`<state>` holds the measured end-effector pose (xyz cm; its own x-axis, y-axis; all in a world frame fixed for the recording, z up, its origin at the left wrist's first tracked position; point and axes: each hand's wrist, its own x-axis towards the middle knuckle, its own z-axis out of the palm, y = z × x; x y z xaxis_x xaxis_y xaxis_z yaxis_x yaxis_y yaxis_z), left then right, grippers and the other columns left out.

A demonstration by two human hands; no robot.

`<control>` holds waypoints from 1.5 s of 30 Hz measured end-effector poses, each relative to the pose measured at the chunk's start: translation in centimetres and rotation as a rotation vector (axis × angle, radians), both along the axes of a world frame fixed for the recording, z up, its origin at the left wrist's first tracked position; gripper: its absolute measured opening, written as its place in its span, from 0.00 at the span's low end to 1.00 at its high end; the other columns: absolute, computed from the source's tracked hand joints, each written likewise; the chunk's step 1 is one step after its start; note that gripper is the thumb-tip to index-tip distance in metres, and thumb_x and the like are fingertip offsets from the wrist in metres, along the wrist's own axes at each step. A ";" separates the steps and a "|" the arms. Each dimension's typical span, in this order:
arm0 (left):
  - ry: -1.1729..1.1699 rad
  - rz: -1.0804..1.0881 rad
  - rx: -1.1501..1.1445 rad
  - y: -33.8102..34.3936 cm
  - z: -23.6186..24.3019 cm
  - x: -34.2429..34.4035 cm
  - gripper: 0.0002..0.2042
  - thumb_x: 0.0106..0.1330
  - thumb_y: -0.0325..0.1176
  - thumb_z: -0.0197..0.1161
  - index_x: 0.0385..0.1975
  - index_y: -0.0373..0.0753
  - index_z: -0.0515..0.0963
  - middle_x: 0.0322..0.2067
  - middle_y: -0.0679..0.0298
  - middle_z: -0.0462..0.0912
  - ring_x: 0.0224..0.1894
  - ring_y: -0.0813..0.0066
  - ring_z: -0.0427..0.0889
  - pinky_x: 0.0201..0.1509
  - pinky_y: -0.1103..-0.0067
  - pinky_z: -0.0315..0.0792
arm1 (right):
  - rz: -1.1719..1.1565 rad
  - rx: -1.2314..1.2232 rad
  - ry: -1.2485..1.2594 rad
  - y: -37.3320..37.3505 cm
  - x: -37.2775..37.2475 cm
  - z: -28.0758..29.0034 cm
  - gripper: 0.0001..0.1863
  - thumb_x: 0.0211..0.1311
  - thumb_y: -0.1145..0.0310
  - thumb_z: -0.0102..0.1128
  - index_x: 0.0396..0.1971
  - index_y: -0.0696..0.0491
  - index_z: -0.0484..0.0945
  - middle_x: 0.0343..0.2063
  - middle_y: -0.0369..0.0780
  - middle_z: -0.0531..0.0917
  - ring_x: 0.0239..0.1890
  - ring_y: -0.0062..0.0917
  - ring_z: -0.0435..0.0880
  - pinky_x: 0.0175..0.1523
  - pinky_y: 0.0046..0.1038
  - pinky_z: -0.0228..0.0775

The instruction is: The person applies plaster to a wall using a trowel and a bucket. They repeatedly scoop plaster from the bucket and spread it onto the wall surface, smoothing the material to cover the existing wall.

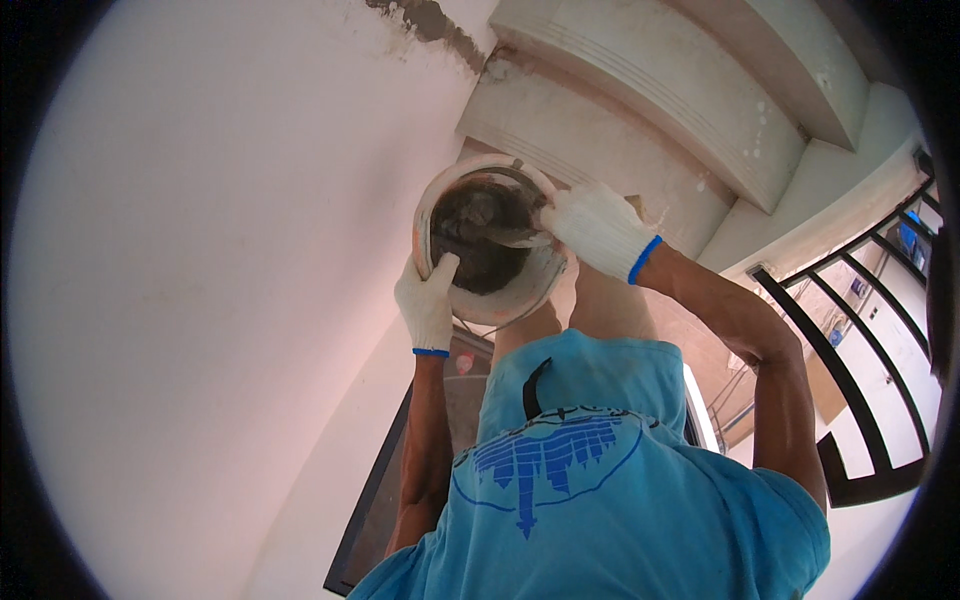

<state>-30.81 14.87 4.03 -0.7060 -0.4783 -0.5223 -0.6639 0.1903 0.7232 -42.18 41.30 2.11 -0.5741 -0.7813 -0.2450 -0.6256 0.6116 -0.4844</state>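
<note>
My left hand, in a white knitted glove with a blue cuff, grips the rim of a round pale bucket, thumb over the edge. Dark wet-looking material coats the bucket's inside. My right hand, gloved the same way, is closed at the bucket's right rim on a tool with a flat, smeared blade that reaches into the bucket; its handle is mostly hidden by the fingers.
Curved concrete steps rise ahead and to the right. A white wall with a rough dark patch near the top fills the left. A black metal railing runs along the right; a dark-framed opening shows low behind my left arm.
</note>
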 end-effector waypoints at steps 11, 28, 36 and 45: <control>-0.037 -0.091 -0.046 0.2 1.3 -1.9 0.24 0.64 0.38 0.70 0.55 0.26 0.82 0.38 0.55 0.89 0.41 0.71 0.85 0.51 0.74 0.78 | 0.181 0.219 0.114 -2.6 0.0 -0.6 0.08 0.57 0.68 0.70 0.36 0.52 0.90 0.34 0.42 0.88 0.36 0.35 0.92 0.36 0.39 0.83; -0.040 -0.203 -0.130 0.0 1.5 -3.1 0.24 0.63 0.39 0.71 0.52 0.26 0.84 0.37 0.56 0.89 0.41 0.72 0.85 0.49 0.73 0.78 | 0.282 0.315 0.256 -4.4 -0.4 -1.0 0.09 0.56 0.66 0.69 0.34 0.53 0.92 0.33 0.43 0.89 0.38 0.38 0.91 0.35 0.44 0.83; -0.039 -0.240 -0.144 0.1 1.1 -2.5 0.25 0.64 0.40 0.68 0.58 0.31 0.82 0.39 0.44 0.87 0.41 0.57 0.88 0.50 0.67 0.79 | 0.414 0.307 0.271 -5.7 0.1 -0.7 0.09 0.56 0.66 0.68 0.34 0.50 0.93 0.34 0.46 0.90 0.39 0.42 0.91 0.40 0.49 0.85; -0.096 -0.303 -0.185 0.6 0.8 -3.1 0.25 0.64 0.41 0.67 0.58 0.33 0.82 0.41 0.42 0.87 0.44 0.49 0.88 0.52 0.64 0.78 | 0.277 0.179 -0.136 -5.7 -0.1 -3.7 0.11 0.53 0.69 0.68 0.36 0.51 0.93 0.32 0.48 0.90 0.39 0.43 0.91 0.41 0.46 0.83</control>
